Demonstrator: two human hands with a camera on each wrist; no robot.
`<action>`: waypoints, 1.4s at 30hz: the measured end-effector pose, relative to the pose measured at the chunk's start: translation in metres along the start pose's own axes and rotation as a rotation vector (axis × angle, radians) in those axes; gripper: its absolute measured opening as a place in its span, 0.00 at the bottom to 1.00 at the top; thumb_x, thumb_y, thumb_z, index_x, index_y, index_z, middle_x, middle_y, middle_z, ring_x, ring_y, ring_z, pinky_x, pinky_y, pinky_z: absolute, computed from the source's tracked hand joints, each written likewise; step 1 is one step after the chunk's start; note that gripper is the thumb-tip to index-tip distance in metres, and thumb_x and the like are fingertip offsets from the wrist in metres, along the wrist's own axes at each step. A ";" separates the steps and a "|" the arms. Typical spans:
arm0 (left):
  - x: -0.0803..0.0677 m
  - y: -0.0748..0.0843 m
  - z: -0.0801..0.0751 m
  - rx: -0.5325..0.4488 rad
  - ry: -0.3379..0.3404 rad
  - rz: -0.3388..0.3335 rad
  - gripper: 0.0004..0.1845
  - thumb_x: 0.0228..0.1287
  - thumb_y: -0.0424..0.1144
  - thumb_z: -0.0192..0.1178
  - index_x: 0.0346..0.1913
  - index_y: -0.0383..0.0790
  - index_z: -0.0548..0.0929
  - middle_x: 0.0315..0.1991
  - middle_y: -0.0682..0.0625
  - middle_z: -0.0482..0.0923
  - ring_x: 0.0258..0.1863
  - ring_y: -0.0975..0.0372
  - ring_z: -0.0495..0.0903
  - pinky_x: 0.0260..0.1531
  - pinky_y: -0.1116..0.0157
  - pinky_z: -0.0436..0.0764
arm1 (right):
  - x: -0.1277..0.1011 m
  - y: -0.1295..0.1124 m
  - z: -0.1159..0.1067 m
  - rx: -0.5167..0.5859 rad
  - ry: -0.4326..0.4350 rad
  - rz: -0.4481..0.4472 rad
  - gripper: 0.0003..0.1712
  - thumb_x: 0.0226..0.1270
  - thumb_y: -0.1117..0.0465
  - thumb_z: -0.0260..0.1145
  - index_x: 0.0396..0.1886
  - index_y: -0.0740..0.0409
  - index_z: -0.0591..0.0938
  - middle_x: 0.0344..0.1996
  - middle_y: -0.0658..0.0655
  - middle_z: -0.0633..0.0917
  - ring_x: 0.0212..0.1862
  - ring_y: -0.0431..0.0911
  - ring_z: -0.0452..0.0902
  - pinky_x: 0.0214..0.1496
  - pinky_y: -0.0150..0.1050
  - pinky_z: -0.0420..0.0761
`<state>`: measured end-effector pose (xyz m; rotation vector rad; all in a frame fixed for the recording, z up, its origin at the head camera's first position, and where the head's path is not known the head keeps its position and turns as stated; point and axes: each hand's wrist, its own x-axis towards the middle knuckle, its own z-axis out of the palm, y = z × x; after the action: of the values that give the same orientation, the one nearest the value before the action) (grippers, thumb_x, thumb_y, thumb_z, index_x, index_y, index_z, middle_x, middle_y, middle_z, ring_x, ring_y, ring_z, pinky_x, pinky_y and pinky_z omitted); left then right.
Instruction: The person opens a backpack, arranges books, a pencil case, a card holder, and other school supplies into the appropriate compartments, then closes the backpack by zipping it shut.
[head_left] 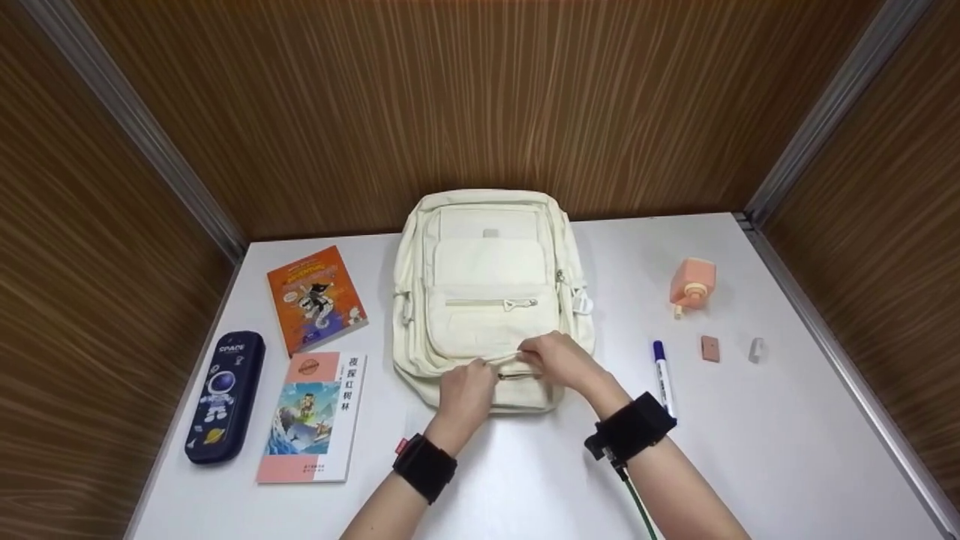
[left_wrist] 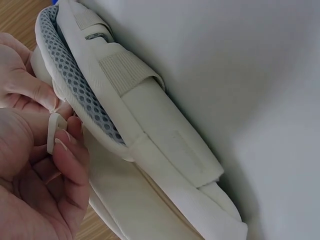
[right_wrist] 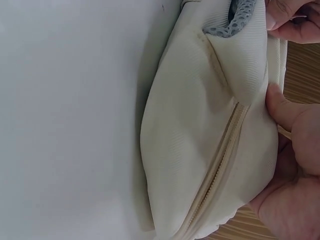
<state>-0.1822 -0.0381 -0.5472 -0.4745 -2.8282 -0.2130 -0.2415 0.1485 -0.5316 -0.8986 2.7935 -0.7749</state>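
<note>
A cream backpack (head_left: 491, 262) lies on its back on the white table, its top toward the rear wall. My left hand (head_left: 466, 390) is at its lower edge, pinching a pale zipper pull (left_wrist: 54, 132) between thumb and curled fingers. Just to the right, my right hand (head_left: 559, 360) grips the bag's fabric, with the thumb on one side and the fingers behind it in the right wrist view. A zipper track (right_wrist: 215, 175) runs along the bag near that hand. Grey mesh padding (left_wrist: 75, 80) shows beside the left hand.
On the left lie an orange book (head_left: 319, 300), a pink-and-white book (head_left: 311, 420) and a navy space-themed pencil case (head_left: 225, 397). To the right are a blue-capped marker (head_left: 664, 379), a pink pencil sharpener (head_left: 694, 281), a small pink block (head_left: 709, 349) and a small clear piece (head_left: 757, 350).
</note>
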 end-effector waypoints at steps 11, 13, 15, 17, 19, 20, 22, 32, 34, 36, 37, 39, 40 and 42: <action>-0.006 -0.007 -0.002 0.041 0.109 0.009 0.07 0.50 0.31 0.67 0.19 0.44 0.84 0.18 0.51 0.78 0.16 0.54 0.79 0.13 0.57 0.73 | -0.002 0.003 -0.007 0.064 -0.111 0.049 0.09 0.70 0.60 0.65 0.35 0.58 0.89 0.23 0.49 0.84 0.22 0.38 0.71 0.26 0.36 0.73; -0.008 -0.009 -0.003 0.059 0.112 0.004 0.07 0.48 0.28 0.66 0.20 0.43 0.85 0.18 0.51 0.77 0.17 0.54 0.79 0.13 0.57 0.74 | -0.003 0.003 -0.008 0.065 -0.112 0.044 0.09 0.69 0.61 0.65 0.39 0.60 0.89 0.29 0.52 0.87 0.25 0.39 0.76 0.29 0.37 0.77; -0.009 -0.012 -0.004 0.062 0.103 -0.007 0.08 0.47 0.26 0.66 0.20 0.42 0.85 0.17 0.51 0.76 0.17 0.54 0.80 0.13 0.57 0.74 | -0.003 0.003 -0.009 0.062 -0.112 0.039 0.10 0.69 0.62 0.65 0.42 0.62 0.89 0.35 0.56 0.88 0.29 0.42 0.80 0.33 0.39 0.79; -0.011 -0.015 -0.006 0.053 0.093 -0.022 0.09 0.46 0.24 0.67 0.19 0.42 0.85 0.17 0.51 0.76 0.17 0.55 0.79 0.13 0.57 0.74 | -0.004 0.004 -0.009 0.060 -0.111 0.034 0.10 0.69 0.62 0.65 0.43 0.63 0.88 0.38 0.58 0.88 0.33 0.44 0.82 0.36 0.40 0.80; -0.012 -0.018 -0.006 0.042 0.083 -0.031 0.10 0.45 0.23 0.67 0.19 0.42 0.85 0.17 0.51 0.75 0.16 0.55 0.79 0.13 0.58 0.74 | -0.004 0.004 -0.009 0.063 -0.115 0.030 0.11 0.69 0.62 0.65 0.44 0.64 0.88 0.39 0.59 0.88 0.35 0.46 0.83 0.37 0.41 0.81; -0.013 -0.020 -0.007 0.038 0.081 -0.035 0.10 0.45 0.22 0.67 0.19 0.42 0.85 0.17 0.51 0.76 0.16 0.55 0.79 0.13 0.58 0.74 | -0.005 0.004 -0.009 0.063 -0.115 0.027 0.11 0.69 0.62 0.65 0.44 0.64 0.88 0.39 0.59 0.88 0.35 0.46 0.83 0.38 0.42 0.81; -0.014 -0.023 -0.007 0.036 0.079 -0.044 0.10 0.44 0.22 0.66 0.20 0.42 0.84 0.18 0.51 0.76 0.17 0.55 0.79 0.13 0.58 0.75 | -0.005 0.004 -0.008 0.062 -0.114 0.020 0.12 0.69 0.61 0.65 0.45 0.64 0.87 0.40 0.59 0.88 0.37 0.48 0.84 0.39 0.42 0.81; -0.022 -0.035 -0.001 0.061 0.204 -0.091 0.09 0.47 0.25 0.67 0.17 0.40 0.83 0.18 0.49 0.77 0.17 0.55 0.78 0.13 0.57 0.75 | -0.007 0.004 -0.006 0.062 -0.083 -0.016 0.12 0.70 0.63 0.64 0.45 0.66 0.87 0.37 0.59 0.88 0.34 0.45 0.82 0.38 0.41 0.80; -0.023 -0.038 0.000 0.056 0.210 -0.097 0.09 0.46 0.25 0.67 0.16 0.39 0.82 0.17 0.48 0.77 0.17 0.54 0.78 0.13 0.57 0.75 | -0.007 0.004 -0.005 0.057 -0.073 -0.024 0.12 0.70 0.64 0.64 0.45 0.66 0.87 0.37 0.59 0.88 0.34 0.45 0.82 0.38 0.40 0.81; -0.024 -0.040 0.000 0.059 0.202 -0.106 0.09 0.46 0.24 0.66 0.17 0.38 0.82 0.16 0.47 0.77 0.17 0.53 0.79 0.12 0.57 0.74 | -0.007 0.004 -0.004 0.059 -0.062 -0.025 0.11 0.70 0.64 0.64 0.45 0.66 0.87 0.36 0.59 0.88 0.33 0.44 0.82 0.37 0.40 0.80; -0.024 -0.041 0.001 0.063 0.200 -0.112 0.08 0.46 0.24 0.66 0.17 0.38 0.82 0.16 0.47 0.77 0.17 0.53 0.79 0.12 0.57 0.74 | -0.007 0.004 -0.003 0.057 -0.058 -0.021 0.10 0.70 0.65 0.64 0.44 0.66 0.87 0.36 0.58 0.88 0.32 0.44 0.81 0.36 0.39 0.80; -0.024 -0.043 0.001 0.064 0.200 -0.124 0.08 0.46 0.24 0.66 0.18 0.38 0.83 0.16 0.47 0.77 0.17 0.51 0.80 0.12 0.56 0.74 | -0.007 0.003 -0.001 0.055 -0.046 -0.002 0.10 0.70 0.64 0.64 0.43 0.64 0.88 0.35 0.57 0.88 0.32 0.44 0.81 0.36 0.40 0.80; -0.024 -0.043 0.000 0.065 0.202 -0.130 0.08 0.46 0.24 0.66 0.18 0.38 0.82 0.16 0.47 0.77 0.17 0.51 0.80 0.12 0.55 0.74 | -0.007 0.002 0.000 0.048 -0.037 0.001 0.09 0.70 0.64 0.64 0.41 0.63 0.88 0.33 0.55 0.88 0.29 0.42 0.79 0.35 0.39 0.79; -0.024 -0.044 -0.001 0.062 0.202 -0.139 0.08 0.46 0.24 0.65 0.17 0.38 0.82 0.16 0.47 0.76 0.16 0.51 0.80 0.12 0.55 0.74 | -0.006 0.000 0.000 0.030 -0.019 0.004 0.09 0.71 0.64 0.63 0.38 0.61 0.88 0.27 0.51 0.86 0.26 0.40 0.74 0.33 0.39 0.77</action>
<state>-0.1754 -0.0869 -0.5570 -0.2288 -2.6611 -0.1877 -0.2364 0.1519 -0.5324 -0.8905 2.7588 -0.8017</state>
